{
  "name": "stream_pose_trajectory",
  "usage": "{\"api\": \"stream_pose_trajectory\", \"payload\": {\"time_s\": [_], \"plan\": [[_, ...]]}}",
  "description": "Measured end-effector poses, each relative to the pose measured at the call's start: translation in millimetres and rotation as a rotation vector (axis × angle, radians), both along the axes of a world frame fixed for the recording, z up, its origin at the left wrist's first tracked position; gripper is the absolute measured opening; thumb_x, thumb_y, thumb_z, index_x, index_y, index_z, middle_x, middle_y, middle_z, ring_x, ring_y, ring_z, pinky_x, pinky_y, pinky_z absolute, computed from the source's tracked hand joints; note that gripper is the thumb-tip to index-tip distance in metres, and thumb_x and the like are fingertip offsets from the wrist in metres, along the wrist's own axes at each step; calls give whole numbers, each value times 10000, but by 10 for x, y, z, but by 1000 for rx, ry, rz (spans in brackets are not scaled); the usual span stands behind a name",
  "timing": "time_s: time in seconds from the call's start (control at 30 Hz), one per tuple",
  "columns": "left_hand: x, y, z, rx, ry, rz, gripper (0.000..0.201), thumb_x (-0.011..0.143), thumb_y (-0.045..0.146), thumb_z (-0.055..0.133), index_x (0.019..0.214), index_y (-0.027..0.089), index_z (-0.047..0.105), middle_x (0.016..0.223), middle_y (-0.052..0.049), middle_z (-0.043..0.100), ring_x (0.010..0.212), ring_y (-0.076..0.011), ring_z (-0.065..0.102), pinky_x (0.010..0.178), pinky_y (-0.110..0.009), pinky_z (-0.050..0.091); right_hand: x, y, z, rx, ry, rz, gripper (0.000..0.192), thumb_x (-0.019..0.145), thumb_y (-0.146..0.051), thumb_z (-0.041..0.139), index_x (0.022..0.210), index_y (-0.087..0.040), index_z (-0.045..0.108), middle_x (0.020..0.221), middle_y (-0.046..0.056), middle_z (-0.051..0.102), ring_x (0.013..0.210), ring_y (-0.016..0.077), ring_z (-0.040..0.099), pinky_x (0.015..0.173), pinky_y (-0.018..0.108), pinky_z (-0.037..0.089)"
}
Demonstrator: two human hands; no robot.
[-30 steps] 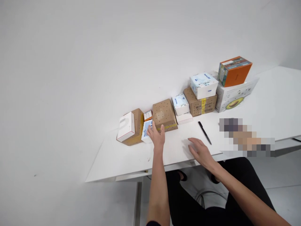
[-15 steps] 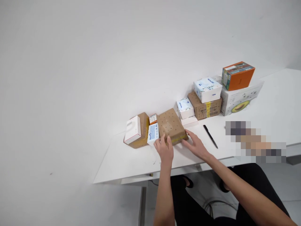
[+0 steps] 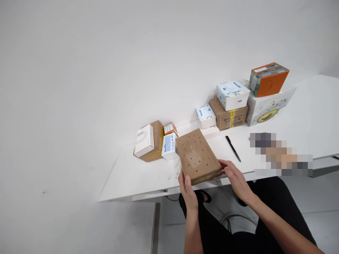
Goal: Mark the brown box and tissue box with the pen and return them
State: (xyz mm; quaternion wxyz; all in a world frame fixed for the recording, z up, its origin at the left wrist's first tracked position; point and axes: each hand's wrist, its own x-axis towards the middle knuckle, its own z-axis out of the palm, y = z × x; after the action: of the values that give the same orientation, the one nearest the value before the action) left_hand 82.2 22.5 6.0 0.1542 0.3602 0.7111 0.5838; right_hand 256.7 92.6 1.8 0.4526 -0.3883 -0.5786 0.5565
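Note:
A brown cardboard box [image 3: 197, 155] with small dark marks is held between my two hands, over the table's front edge. My left hand [image 3: 188, 190] grips its near left corner, thumb up along the side. Around the near right corner curl the fingers of my right hand [image 3: 235, 178]. Behind the box on the left stand a white-and-blue tissue pack [image 3: 169, 145] and a small orange-and-white box [image 3: 170, 128]. A black pen [image 3: 233, 148] lies on the table to the right of the box. The undersides of my fingers are partly hidden.
At the left end, a flat white box [image 3: 144, 140] rests on another cardboard box [image 3: 158, 141]. Farther right, tissue packs [image 3: 233, 94] and a taped carton [image 3: 231, 116] stand by the wall. An orange box [image 3: 271, 81] tops a white avocado-print box [image 3: 267, 109]. A pixelated patch [image 3: 278, 155] covers something.
The cardboard box has come away from beside the tissue pack, toward me, over the table's front edge. Both hands moved with it, the left one now around its corner.

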Motion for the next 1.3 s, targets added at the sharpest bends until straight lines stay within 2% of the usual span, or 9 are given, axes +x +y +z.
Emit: {"api": "stream_pose_trajectory", "payload": {"time_s": [0.23, 0.37, 0.47, 0.57, 0.67, 0.77, 0.9, 1.1, 1.3], "plan": [[-251, -181, 604, -50, 337, -84, 407, 852, 409, 510, 1237, 291, 564, 1415, -68, 337, 1348, -268, 299, 1072, -429, 347, -69, -460, -10, -145, 77, 297, 380, 933, -464, 356, 1184, -261, 557, 1169, 68, 603, 1061, 244, 542, 910, 370, 430], [-226, -221, 807, -21, 540, -259, 414, 742, 233, 642, 1149, 306, 621, 1474, -28, 235, 1373, -306, 240, 1103, -488, 287, -76, -520, -83, -221, 3, 493, 500, 931, -540, 267, 954, -210, 641, 835, 67, 660, 777, 212, 600, 730, 351, 482], [-172, -218, 758, 19, 573, -325, 636, 699, 191, 677, 1285, 351, 490, 1522, -12, 126, 1411, -318, 133, 1106, -511, 265, 9, -399, -47, -285, -24, 438, 587, 918, -581, 241, 751, -180, 635, 652, 51, 625, 596, 172, 562, 602, 314, 465], [-139, -214, 619, 4, 401, -236, 896, 716, 306, 695, 1449, 347, 182, 1548, -50, 44, 1424, -303, 90, 1102, -486, 278, 157, -203, 72, -250, -13, 131, 575, 906, -594, 269, 629, -186, 565, 544, 22, 547, 509, 142, 499, 515, 279, 415], [-133, -208, 513, -23, 92, -43, 842, 829, 479, 545, 1480, 271, 54, 1549, -98, 109, 1419, -264, 155, 1110, -421, 277, 273, 11, 207, -76, -40, -202, 459, 902, -557, 351, 762, -192, 593, 577, 0, 515, 530, 134, 479, 529, 271, 413], [-151, -198, 501, -118, -122, 37, 710, 887, 539, 402, 1477, 236, 148, 1511, -103, 266, 1387, -230, 262, 1092, -348, 310, 271, 213, 299, 37, -114, -320, 405, 894, -522, 413, 1072, -205, 592, 830, 39, 592, 608, 137, 523, 587, 286, 461], [-179, -191, 580, -163, -127, -94, 673, 861, 536, 471, 1441, 252, 284, 1452, -99, 387, 1210, -224, 495, 978, -314, 433, 128, 411, 328, 114, -155, -219, 493, 891, -527, 408, 1291, -250, 486, 1212, 96, 505, 723, 144, 588, 677, 329, 516], [-227, -198, 666, -63, -162, -196, 740, 818, 469, 580, 1446, 278, 238, 1405, -110, 430, 1121, -214, 546, 888, -313, 484, 83, 379, 254, 102, -66, -221, 408, 889, -528, 410, 1127, -228, 550, 1052, 69, 585, 885, 196, 588, 819, 362, 491], [-223, -139, 528, 142, 59, -197, 409, 801, 403, 615, 1177, 248, 571, 1432, -95, 346, 1311, -263, 372, 1018, -348, 383, 208, 167, 46, 44, -21, -247, 374, 901, -536, 357, 1001, -235, 555, 1220, 74, 569, 1084, 234, 540, 932, 381, 436]]}}
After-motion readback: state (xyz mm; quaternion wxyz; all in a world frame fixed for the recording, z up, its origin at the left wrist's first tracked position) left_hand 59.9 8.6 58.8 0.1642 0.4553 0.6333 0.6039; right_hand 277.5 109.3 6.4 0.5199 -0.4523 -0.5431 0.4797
